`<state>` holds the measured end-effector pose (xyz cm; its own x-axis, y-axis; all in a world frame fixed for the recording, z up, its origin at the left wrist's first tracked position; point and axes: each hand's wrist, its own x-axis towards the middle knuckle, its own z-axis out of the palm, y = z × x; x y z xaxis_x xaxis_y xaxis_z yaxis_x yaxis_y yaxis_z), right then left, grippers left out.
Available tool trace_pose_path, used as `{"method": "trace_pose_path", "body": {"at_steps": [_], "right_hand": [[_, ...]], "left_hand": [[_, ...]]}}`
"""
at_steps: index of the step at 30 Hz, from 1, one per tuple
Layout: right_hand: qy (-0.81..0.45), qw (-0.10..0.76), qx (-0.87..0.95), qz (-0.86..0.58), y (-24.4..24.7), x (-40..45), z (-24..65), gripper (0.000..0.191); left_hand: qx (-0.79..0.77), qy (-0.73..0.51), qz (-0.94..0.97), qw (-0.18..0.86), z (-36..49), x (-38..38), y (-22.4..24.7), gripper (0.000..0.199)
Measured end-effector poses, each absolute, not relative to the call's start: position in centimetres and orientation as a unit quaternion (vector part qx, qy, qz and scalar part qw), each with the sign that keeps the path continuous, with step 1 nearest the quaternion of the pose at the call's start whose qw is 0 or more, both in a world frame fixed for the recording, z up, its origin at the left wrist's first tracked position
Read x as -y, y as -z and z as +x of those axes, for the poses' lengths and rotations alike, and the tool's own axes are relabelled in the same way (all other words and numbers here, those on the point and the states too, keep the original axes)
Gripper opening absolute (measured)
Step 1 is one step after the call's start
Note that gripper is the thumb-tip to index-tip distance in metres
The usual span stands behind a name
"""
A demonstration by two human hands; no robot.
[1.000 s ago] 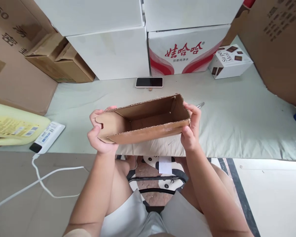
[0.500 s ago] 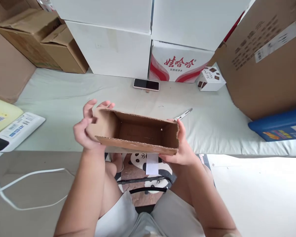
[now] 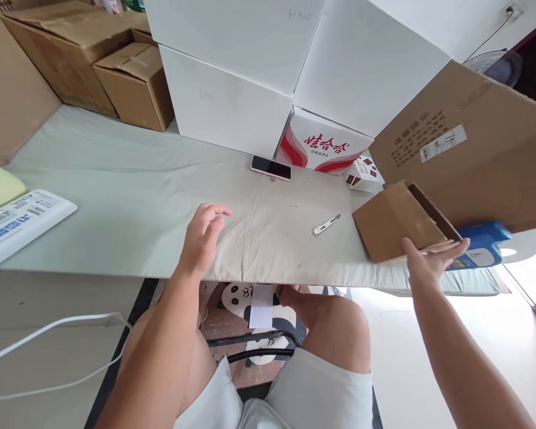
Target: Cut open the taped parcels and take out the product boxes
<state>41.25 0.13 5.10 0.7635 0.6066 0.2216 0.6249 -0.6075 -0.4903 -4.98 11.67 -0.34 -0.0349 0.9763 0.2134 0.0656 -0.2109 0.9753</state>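
My right hand (image 3: 432,260) grips the lower edge of a small brown cardboard box (image 3: 386,220), thumb on its near side. The box is tilted at the right end of the cloth-covered table (image 3: 170,190), its open top facing right; whether it rests on the cloth I cannot tell. My left hand (image 3: 203,235) hovers near the table's front, fingers loosely bent and apart, holding nothing. A white utility knife (image 3: 326,224) lies between my hands, nearer the box.
At the back, a phone (image 3: 271,167) lies before stacked white boxes (image 3: 227,101) and a red-and-white carton (image 3: 321,143). A small white box (image 3: 364,174), a large cardboard panel (image 3: 477,143) and a blue bottle (image 3: 485,244) stand right. A white power strip (image 3: 27,223) lies left.
The cardboard box has moved from the middle to the right end of the table in my right hand. My left hand has let go of it. The view has shifted.
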Motion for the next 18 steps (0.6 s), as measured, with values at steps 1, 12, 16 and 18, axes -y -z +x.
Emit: {"method": "trace_pose_path", "body": {"at_steps": [1,12,16,18], "right_hand": [[0.011,0.289,0.308,-0.906,-5.2,-1.6,41.4,0.127],[0.041,0.308,0.264,-0.913,-5.2,-18.9,42.5,0.125],[0.036,0.206,0.364,-0.908,-3.2,-25.4,44.3,0.118],[-0.003,0.130,0.473,-0.872,-1.4,-27.8,45.0,0.106]], "left_hand": [[-0.479,-0.529,0.579,0.394,-5.1,-11.6,0.3,0.040],[-0.508,-0.374,0.705,0.325,-4.2,-12.5,1.5,0.033],[-0.505,-0.291,0.742,0.331,-3.5,-13.6,2.2,0.027],[-0.503,-0.271,0.755,0.322,-3.1,-14.1,2.1,0.026]]}}
